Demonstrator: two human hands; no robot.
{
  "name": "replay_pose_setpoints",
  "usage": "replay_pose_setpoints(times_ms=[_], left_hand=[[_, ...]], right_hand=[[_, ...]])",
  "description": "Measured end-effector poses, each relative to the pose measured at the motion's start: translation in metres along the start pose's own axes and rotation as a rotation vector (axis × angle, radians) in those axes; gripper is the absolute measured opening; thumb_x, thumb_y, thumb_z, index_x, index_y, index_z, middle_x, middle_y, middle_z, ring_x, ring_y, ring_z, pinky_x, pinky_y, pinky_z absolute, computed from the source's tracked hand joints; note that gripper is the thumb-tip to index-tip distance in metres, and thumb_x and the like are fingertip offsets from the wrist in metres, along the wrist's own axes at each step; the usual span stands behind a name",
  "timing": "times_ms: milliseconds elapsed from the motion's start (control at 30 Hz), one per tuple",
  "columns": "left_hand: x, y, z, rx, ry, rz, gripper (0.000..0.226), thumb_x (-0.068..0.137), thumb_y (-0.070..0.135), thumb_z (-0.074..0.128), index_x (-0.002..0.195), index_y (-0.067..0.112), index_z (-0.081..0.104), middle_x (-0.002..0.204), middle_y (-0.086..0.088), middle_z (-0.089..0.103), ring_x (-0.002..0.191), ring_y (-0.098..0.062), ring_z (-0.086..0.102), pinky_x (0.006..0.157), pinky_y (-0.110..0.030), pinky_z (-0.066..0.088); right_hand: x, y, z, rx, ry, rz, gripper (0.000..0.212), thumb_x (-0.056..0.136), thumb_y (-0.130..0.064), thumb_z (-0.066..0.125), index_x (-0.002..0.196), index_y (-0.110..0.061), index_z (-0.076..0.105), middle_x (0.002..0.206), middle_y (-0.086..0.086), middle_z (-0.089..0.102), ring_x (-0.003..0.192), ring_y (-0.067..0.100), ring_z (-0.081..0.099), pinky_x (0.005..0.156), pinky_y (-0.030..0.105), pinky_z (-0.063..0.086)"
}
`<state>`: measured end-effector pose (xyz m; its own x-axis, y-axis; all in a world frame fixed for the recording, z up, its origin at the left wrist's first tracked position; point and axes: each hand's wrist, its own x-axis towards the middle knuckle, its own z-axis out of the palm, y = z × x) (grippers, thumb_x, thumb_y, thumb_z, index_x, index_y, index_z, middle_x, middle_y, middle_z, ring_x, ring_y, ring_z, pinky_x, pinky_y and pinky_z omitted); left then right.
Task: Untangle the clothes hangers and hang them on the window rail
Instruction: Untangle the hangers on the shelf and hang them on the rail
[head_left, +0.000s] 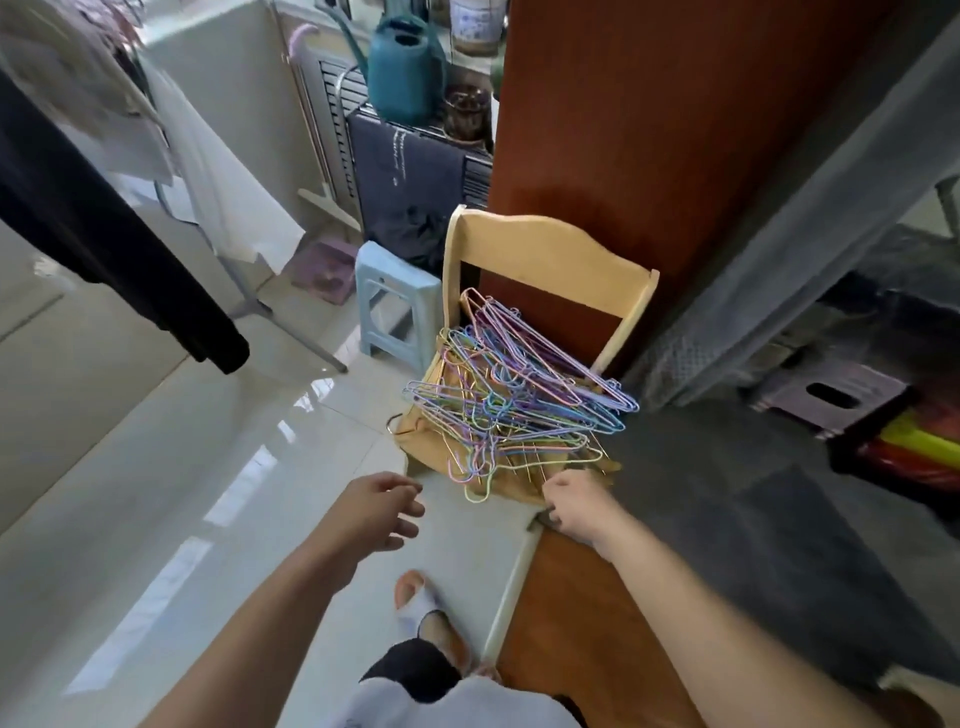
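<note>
The right hand (574, 506) curls at the pile's 6 o'clock edge, its grip seemingly on a hanger wire, though I cannot tell for sure. The left hand (382, 512) hangs released at 8 o'clock. The tangled hangers (511, 400) sit heaped on the wooden chair (550, 249), handy for sorting.

The pile of hangers (511, 395) covers most of the chair (550, 249) seat, and single hangers cannot be told apart in the tangle. The right hand's (571, 501) fingertips are hidden at the pile's near edge, perhaps touching a hanger. Both forearms run off the bottom edge.
</note>
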<state>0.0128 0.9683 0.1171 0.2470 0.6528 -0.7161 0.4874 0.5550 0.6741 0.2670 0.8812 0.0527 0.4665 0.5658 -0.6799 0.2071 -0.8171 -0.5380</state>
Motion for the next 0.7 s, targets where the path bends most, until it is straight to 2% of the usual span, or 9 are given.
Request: replay_pose_setpoints(times_ms=[100,233,333,400,500,600,633,700], left_hand=[[0.029,0.010,0.002,-0.040,0.000,-0.021,0.018,0.103,0.013,0.051,0.107,0.010,0.069,0.088,-0.009,0.071,0.067,-0.021,0.064,0.064,-0.030,0.050],[0.071,0.027,0.007,-0.092,0.002,-0.062,0.021,0.102,0.013,0.050,0.109,0.008,0.069,0.085,-0.007,0.071,0.067,-0.021,0.064,0.066,-0.032,0.050],[0.094,0.043,0.015,-0.092,-0.004,-0.098,0.021,0.103,0.013,0.048,0.109,0.008,0.068,0.086,-0.008,0.070,0.066,-0.021,0.064,0.065,-0.031,0.049],[0.103,0.053,0.019,-0.100,0.011,-0.113,0.021,0.103,0.013,0.048,0.108,0.009,0.068,0.088,-0.009,0.070,0.068,-0.022,0.064,0.066,-0.031,0.049],[0.112,0.062,0.023,-0.105,0.056,-0.131,0.020,0.103,0.012,0.050,0.107,0.010,0.069,0.089,-0.010,0.070,0.072,-0.024,0.064,0.067,-0.031,0.049],[0.121,0.071,0.039,-0.091,0.139,-0.181,0.021,0.103,0.011,0.049,0.106,0.010,0.069,0.091,-0.011,0.071,0.071,-0.023,0.064,0.069,-0.031,0.049],[0.123,0.072,0.046,-0.106,0.187,-0.207,0.021,0.103,0.011,0.048,0.106,0.010,0.069,0.093,-0.012,0.072,0.071,-0.023,0.064,0.069,-0.031,0.049],[0.123,0.077,0.058,-0.141,0.271,-0.240,0.022,0.103,0.012,0.048,0.105,0.010,0.069,0.095,-0.012,0.072,0.071,-0.023,0.065,0.069,-0.032,0.050]], right_hand=[[0.021,-0.008,0.003,-0.041,-0.062,-0.022,0.023,0.094,-0.014,0.049,0.074,-0.019,0.060,0.073,-0.002,0.054,0.065,0.013,0.049,0.048,0.021,0.038],[0.052,-0.010,-0.016,-0.244,-0.154,-0.035,0.020,0.099,-0.019,0.047,0.091,-0.014,0.065,0.086,-0.001,0.059,0.074,0.013,0.053,0.058,0.024,0.040],[0.079,0.001,-0.040,-0.317,-0.157,0.040,0.024,0.097,-0.012,0.045,0.075,-0.012,0.055,0.071,0.003,0.048,0.063,0.017,0.041,0.058,0.026,0.034],[0.098,0.008,-0.056,-0.389,-0.159,0.072,0.025,0.095,-0.007,0.045,0.072,-0.015,0.049,0.071,0.003,0.046,0.066,0.017,0.041,0.058,0.027,0.034],[0.134,0.007,-0.074,-0.505,-0.194,0.099,0.011,0.099,-0.011,0.048,0.091,-0.014,0.055,0.095,0.007,0.055,0.087,0.019,0.049,0.076,0.024,0.042],[0.196,0.001,-0.089,-0.632,-0.148,0.055,0.014,0.097,-0.012,0.049,0.086,-0.012,0.057,0.098,0.013,0.056,0.088,0.024,0.052,0.084,0.032,0.050],[0.219,-0.004,-0.091,-0.695,-0.147,0.025,0.014,0.097,-0.013,0.049,0.091,-0.009,0.062,0.102,0.016,0.061,0.092,0.027,0.058,0.086,0.034,0.052],[0.259,-0.015,-0.092,-0.777,-0.122,-0.031,0.025,0.097,-0.016,0.051,0.114,-0.005,0.064,0.120,0.018,0.064,0.108,0.034,0.063,0.090,0.036,0.052]])
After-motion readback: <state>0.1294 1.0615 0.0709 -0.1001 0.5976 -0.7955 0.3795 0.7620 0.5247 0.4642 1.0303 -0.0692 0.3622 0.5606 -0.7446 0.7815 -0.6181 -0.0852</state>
